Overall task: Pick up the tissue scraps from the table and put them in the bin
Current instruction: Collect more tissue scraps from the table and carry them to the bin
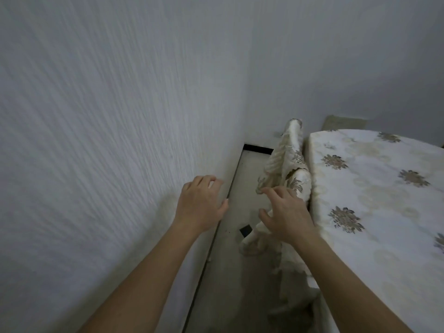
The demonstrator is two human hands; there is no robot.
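Observation:
Both my hands hang in the air over a narrow strip of floor between a wall and the table. My left hand (200, 204) is near the wall, fingers loosely spread, holding nothing. My right hand (286, 212) hovers beside the table's left edge, fingers relaxed and empty, in front of a covered chair (284, 155). The table (374, 212) on the right wears a cream cloth with flower motifs. No tissue scraps and no bin show in this view.
A white textured wall (108, 128) fills the left half. The pale floor (230, 272) runs as a narrow passage along a dark skirting line. A small dark object (245, 231) lies on the floor by the chair's draped cover.

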